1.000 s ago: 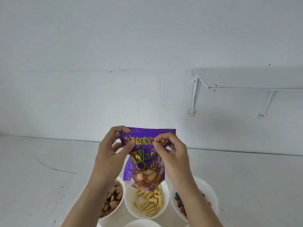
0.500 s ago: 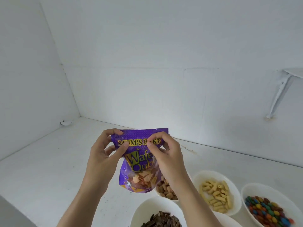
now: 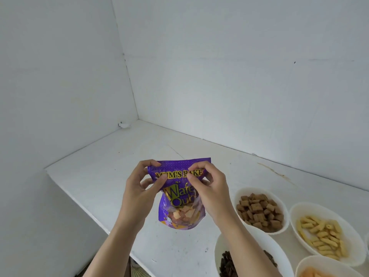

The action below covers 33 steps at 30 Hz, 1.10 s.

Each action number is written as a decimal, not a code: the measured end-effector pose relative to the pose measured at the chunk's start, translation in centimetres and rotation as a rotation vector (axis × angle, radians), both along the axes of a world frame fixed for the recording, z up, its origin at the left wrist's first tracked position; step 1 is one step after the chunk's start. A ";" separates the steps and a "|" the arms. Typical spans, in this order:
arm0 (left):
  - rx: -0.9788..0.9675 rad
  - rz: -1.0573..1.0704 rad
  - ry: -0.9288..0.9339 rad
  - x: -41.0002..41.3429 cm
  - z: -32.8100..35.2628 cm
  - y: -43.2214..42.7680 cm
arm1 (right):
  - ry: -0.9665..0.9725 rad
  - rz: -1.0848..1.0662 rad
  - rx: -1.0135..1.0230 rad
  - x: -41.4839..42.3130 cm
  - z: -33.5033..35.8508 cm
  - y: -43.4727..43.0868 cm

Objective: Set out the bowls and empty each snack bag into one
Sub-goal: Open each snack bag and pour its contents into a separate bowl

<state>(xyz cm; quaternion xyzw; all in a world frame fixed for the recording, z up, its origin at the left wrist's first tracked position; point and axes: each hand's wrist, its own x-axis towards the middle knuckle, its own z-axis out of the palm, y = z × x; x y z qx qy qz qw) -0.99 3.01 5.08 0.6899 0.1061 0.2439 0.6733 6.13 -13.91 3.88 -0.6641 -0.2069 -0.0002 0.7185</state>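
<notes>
A purple wafer snack bag (image 3: 180, 198) hangs upright above the white counter, its top strip sealed. My left hand (image 3: 139, 188) pinches the bag's top left corner. My right hand (image 3: 209, 186) pinches the top right part of the same strip. To the right stand white bowls: one with brown square pieces (image 3: 281, 198), one with yellow ridged sticks (image 3: 357, 250), one with dark pieces (image 3: 216, 254) partly hidden by my right forearm, and one with orange contents (image 3: 305, 262) at the bottom edge.
The white counter (image 3: 99, 176) ends at a front-left edge close to my left arm. White walls meet in a corner behind it, where a small white object (image 3: 123, 124) lies. A crack runs along the counter's back right.
The view has swung left, so the bowls now sit at the right and the wall shelf is out of sight. Both hands keep the same pinch on the bag's top.
</notes>
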 end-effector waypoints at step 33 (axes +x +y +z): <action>0.289 0.057 0.056 2.8 -4.1 7.6 | -0.462 -0.116 -0.468 4.3 -2.8 7.0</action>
